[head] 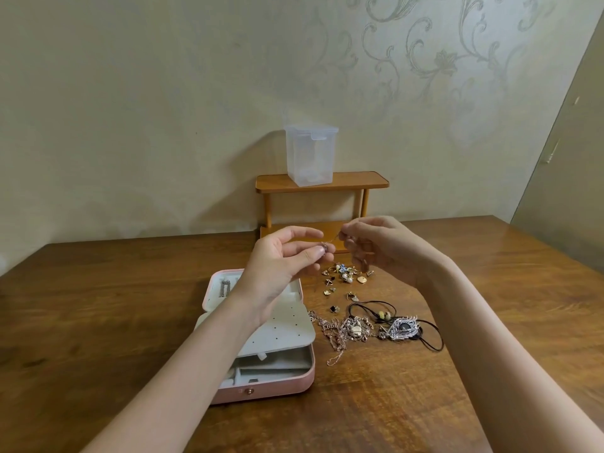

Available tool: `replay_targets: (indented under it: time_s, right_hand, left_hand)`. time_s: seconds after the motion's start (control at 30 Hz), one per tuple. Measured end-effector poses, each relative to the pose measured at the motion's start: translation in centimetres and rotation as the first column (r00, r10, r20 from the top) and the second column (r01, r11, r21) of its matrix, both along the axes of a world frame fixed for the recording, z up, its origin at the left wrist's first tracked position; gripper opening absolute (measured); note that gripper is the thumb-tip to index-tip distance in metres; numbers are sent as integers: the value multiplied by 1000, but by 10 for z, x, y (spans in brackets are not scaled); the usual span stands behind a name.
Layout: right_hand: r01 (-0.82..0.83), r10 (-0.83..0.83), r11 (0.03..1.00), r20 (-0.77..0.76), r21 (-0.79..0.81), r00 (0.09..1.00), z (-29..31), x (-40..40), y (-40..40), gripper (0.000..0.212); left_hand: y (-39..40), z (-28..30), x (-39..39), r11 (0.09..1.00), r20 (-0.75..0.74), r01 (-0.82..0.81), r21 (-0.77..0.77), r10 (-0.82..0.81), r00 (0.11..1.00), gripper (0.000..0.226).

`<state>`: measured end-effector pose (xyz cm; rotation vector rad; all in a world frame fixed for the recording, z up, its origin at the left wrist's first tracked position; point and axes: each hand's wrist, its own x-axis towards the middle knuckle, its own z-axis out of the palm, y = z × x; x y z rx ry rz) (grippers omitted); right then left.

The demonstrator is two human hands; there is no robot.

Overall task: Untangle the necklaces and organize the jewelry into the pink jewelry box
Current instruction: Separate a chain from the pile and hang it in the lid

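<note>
Both hands are up in the air over the bench, working a thin chain [330,240] stretched between them. The left hand [281,266] pinches one end between thumb and fingertip, where there's a tiny knot or charm, too small to tell which. The right hand [379,250] has its fingers curled round the other end, and more chain seems to dangle under it, but that part blurs into the pile behind, so hard to be sure.

The pink jewelry box [261,392] sits open on the bench right under the left forearm, which covers a good chunk of it. You can see a white flap with small holes [281,335] folded over the bottom tray, and something silvery hanging in the lid [225,288], though I can't make out what it is.

Just right of the box is the tangle of necklaces [343,331], rose-gold chains all knotted together, touching a silver feather-shaped pendant [402,327] on a black cord [431,338]. Beyond that is a little heap of earrings and small pieces [346,276], partly hidden behind the hands.

At the back against the wall there's a small wooden shelf [322,182] with a clear plastic container [310,155] on top. Its lower tier is mostly blocked by the hands.
</note>
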<state>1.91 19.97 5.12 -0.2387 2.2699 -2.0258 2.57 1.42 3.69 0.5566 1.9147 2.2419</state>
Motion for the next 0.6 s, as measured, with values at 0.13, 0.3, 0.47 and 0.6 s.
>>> replay_targets:
  time_s: [0.13,0.3,0.47,0.6]
  right_hand:
    - [-87,86,992,16,89,996,-5,-3,-2,15]
    - [-130,127,952,31,277,991,-8,-2,-4,10]
    - [107,-36,956,-251,274,967,0,0,-10,5]
    - [203,15,844,-400,497,916,3,-1,-12,1]
  left_hand:
    - [-3,0,-6,998,12,-57,1,57,998,15]
    - [-2,-3,-11,997,5,-79,-25,79,997,14]
    - [3,-7,-13,991,14,-116,-61,117,993,10]
    - [8,-7,-12,983,-3,-138,-117,139,990,9]
